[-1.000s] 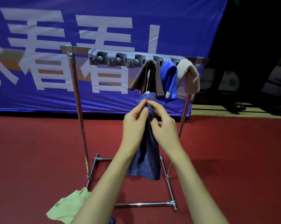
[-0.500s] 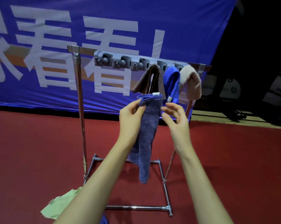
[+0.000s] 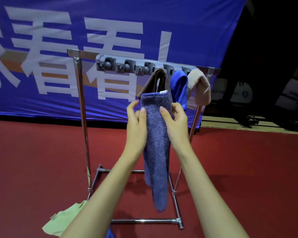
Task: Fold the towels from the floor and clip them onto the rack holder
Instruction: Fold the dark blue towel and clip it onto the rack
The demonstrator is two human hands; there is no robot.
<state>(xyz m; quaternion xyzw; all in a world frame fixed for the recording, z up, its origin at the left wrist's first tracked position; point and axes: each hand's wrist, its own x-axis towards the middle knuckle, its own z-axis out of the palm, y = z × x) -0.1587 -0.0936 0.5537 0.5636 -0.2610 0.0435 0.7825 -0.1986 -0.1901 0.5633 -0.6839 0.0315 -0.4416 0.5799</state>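
A purple-blue fluffy towel hangs folded lengthwise in front of the metal rack. My left hand pinches its upper left edge and my right hand pinches its upper right edge, just below the top fold with a white tag. Above them the grey clip holder runs along the rack's top bar. Three towels hang clipped at its right end: a brown towel, a bright blue towel and a beige towel. A light green towel lies on the red floor at lower left.
A blue banner with white characters hangs behind the rack. The rack's base bars sit on red carpet. Dark equipment lies on the floor at far right. A scrap of blue cloth shows at the bottom edge.
My right hand, free half a second ago, has come back onto the towel's right edge. The towel now hangs narrower and longer between both hands, lifted slightly toward the clip holder.
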